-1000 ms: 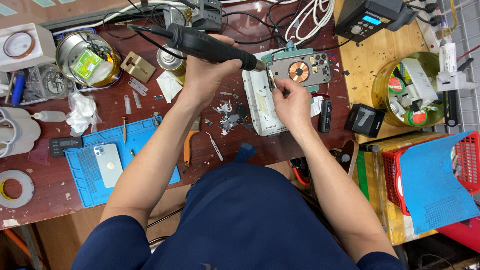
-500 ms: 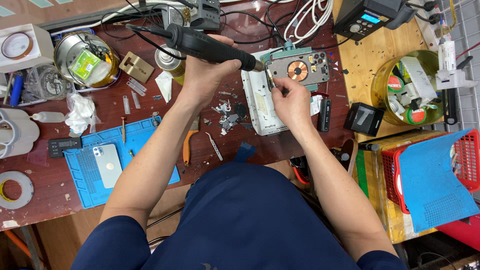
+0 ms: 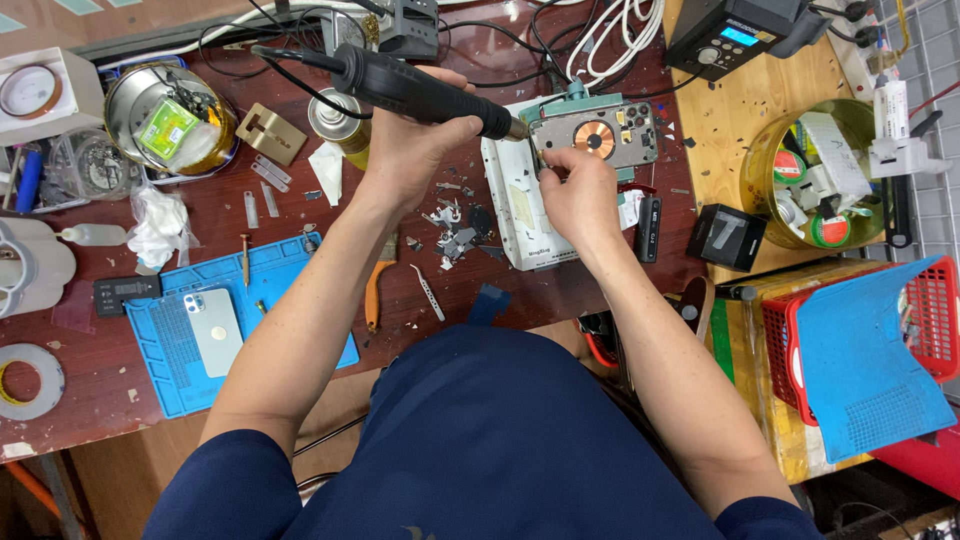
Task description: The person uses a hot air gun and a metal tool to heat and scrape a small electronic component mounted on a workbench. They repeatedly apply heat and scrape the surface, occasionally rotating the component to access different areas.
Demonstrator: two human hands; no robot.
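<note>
Across the head view, a dark red counter [image 3: 300, 215] runs from the left edge to a wooden stretch on the right, crowded nearly everywhere. The left hand [image 3: 415, 150] is wrapped tight round a black hot-air handpiece [image 3: 420, 92], held level, its metal nozzle right at the left edge of an opened phone back [image 3: 598, 133] with a copper coil. That phone back sits clamped in a teal holder on a white block [image 3: 515, 215], at the far middle of the counter. The right hand [image 3: 578, 190] is pinched narrow against the phone back's near left corner; whether a tool sits between the fingertips is too small to tell.

Bare room is scant: a strip of counter between the left forearm and a blue work mat [image 3: 170, 335], which carries a pale phone [image 3: 215, 330] and overhangs the near edge. Metal scraps [image 3: 455, 230], tweezers [image 3: 428, 293] and an orange-handled tool [image 3: 374, 290] lie between the arms. A red basket [image 3: 925, 300] under a blue mat is cut off at the right edge, a tape roll [image 3: 28, 380] at the left. Both forearms and the dark blue lap hide the counter's near edge in the middle. The handpiece's cord runs off among cables at the top.
</note>
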